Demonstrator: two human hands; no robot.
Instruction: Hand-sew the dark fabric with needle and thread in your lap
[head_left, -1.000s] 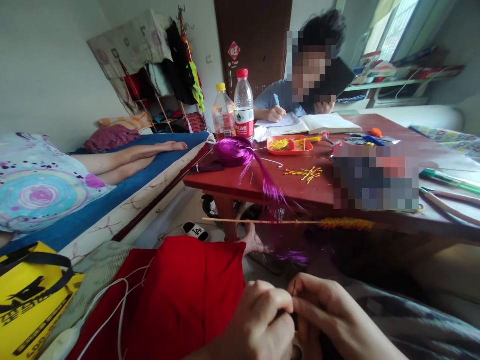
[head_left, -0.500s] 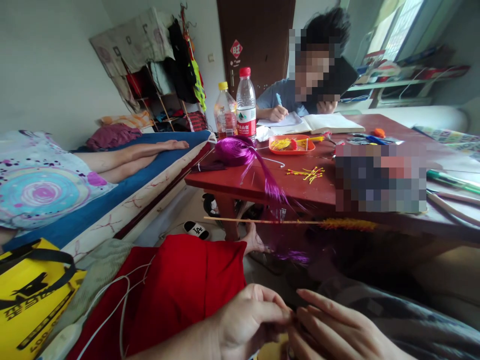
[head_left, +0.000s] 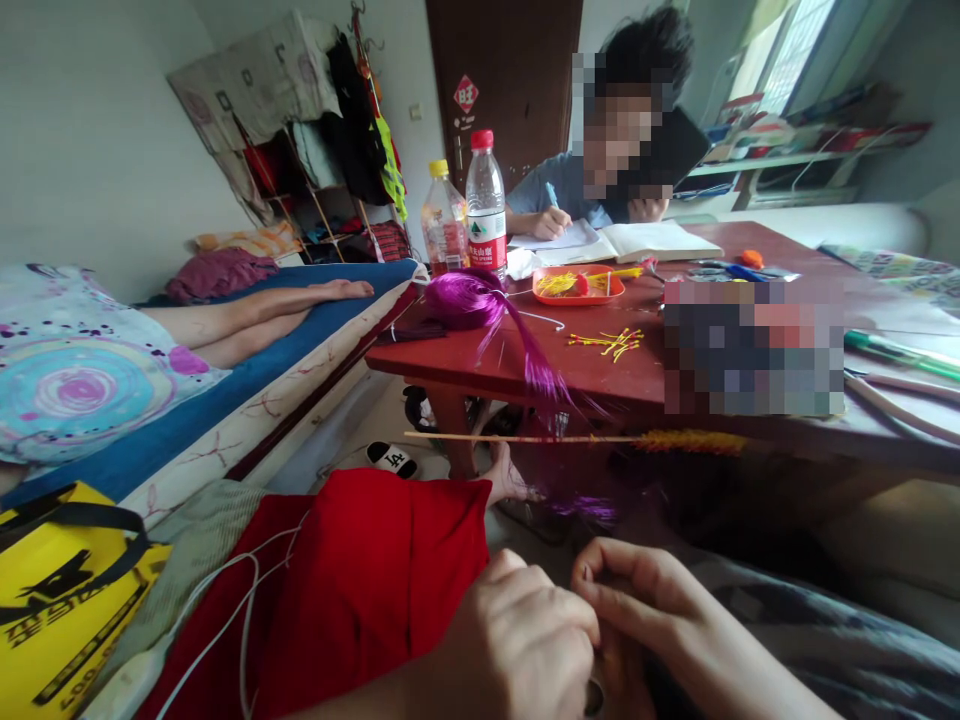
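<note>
My left hand (head_left: pixel 517 635) is low in the middle of the view, its back turned up and its fingers curled in. Close beside it on the right, my right hand (head_left: pixel 649 595) is bent into a pinch, thumb against forefinger. Whatever the fingertips hold is hidden or too small to make out. Beyond them a thin stick (head_left: pixel 517 437) with a fuzzy yellow-orange end runs level along the table's near side. A purple bundle of shiny threads (head_left: pixel 469 297) lies at the table's left corner, strands trailing over the edge.
On the red-brown table (head_left: pixel 480 355) are an orange tray (head_left: pixel 551 297), yellow stems with red tips (head_left: pixel 611 343), two bottles and pliers. Opposite, a person (head_left: pixel 559 190) writes in a notebook. Red cloth (head_left: pixel 390 560) and a white cable lie left; another person's legs rest on the bed.
My left hand has risen slightly and rolled so its back faces up. My right hand's fingers, stretched out before, are now bent into a pinch. The view has shifted slightly.
</note>
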